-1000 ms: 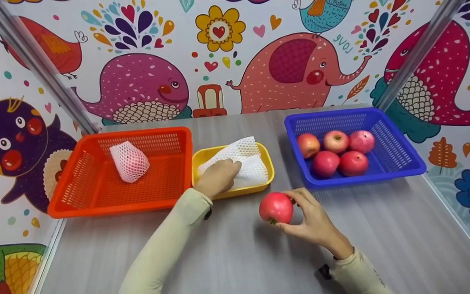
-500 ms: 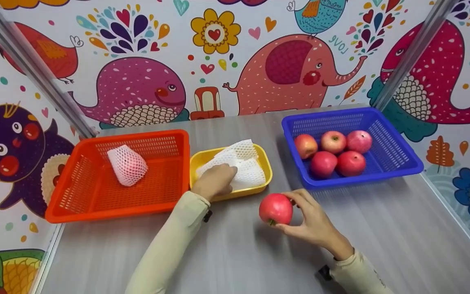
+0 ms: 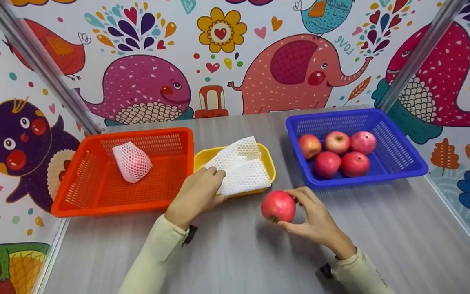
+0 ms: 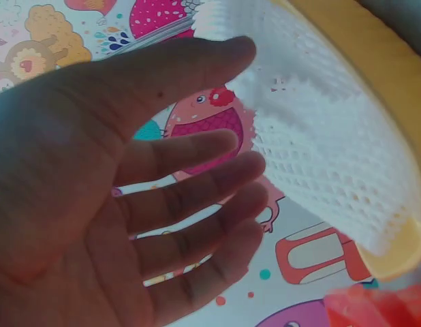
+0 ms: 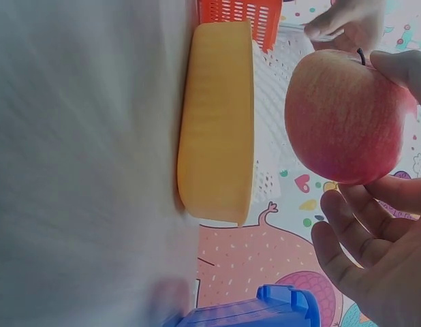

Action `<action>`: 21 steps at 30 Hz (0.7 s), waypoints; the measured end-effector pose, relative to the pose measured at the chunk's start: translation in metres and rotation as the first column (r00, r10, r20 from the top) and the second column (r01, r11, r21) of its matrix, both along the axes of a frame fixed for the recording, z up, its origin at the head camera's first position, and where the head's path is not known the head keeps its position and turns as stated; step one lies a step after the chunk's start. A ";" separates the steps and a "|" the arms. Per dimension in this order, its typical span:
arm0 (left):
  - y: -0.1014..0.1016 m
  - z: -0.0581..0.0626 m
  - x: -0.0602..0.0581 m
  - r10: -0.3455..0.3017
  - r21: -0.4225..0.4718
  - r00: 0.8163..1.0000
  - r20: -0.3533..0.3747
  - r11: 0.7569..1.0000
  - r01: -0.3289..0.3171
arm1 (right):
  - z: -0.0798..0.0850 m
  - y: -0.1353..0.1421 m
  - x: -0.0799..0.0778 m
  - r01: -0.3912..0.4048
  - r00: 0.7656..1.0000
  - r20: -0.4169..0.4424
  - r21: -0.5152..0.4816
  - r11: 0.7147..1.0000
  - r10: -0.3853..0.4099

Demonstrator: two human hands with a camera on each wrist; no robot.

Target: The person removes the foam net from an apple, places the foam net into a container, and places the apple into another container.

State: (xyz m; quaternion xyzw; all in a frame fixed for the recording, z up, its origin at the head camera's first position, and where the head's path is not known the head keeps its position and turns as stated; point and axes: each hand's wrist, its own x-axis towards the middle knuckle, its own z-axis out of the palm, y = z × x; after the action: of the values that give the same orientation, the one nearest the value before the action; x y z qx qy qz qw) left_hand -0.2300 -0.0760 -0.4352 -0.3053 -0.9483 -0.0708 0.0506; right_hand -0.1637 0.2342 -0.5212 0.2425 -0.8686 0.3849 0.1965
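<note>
White foam fruit nets (image 3: 245, 173) lie in a small yellow basket (image 3: 273, 168) at mid-table, spreading over its rim. At its left front corner my left hand (image 3: 196, 192) hovers with fingertips at the nets' edge. The left wrist view shows its thumb and fingers (image 4: 197, 187) spread apart with nothing between them, the thumb tip overlapping the netting. My right hand (image 3: 318, 222) pinches a red apple (image 3: 278, 206) between thumb and fingers in front of the yellow basket. That apple's stem points down toward me in the head view.
To the left, an orange-red basket (image 3: 137, 210) holds one net-wrapped apple (image 3: 135, 163). A blue basket (image 3: 365, 179) at right contains several bare apples (image 3: 327, 164). A cartoon-patterned wall (image 3: 218, 65) with metal posts stands behind the grey table (image 3: 235, 253).
My left hand has drawn back to the left and toward me from over the nets, and more of the netting shows. My right hand keeps its grip on the apple, nearly unmoved.
</note>
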 end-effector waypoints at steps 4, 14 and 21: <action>-0.009 -0.004 0.009 -0.015 0.013 0.999 -0.050 1.000 0.015 | 0.000 -0.001 0.000 -0.002 1.000 0.008 0.004 1.000 0.002; -0.013 -0.013 0.015 -0.036 0.068 0.999 -0.027 0.997 0.038 | 0.002 -0.004 0.000 -0.024 1.000 0.014 -0.003 1.000 0.024; -0.004 -0.019 0.016 -0.081 0.066 0.996 0.036 0.995 0.079 | 0.003 -0.005 0.000 -0.043 0.998 -0.050 -0.004 0.999 0.043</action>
State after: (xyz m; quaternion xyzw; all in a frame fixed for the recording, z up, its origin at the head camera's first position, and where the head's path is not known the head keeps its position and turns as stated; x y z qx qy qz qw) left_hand -0.2137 -0.0800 -0.4546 -0.3398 -0.9333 -0.1089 0.0393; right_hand -0.1636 0.2294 -0.5179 0.2701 -0.8570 0.3852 0.2104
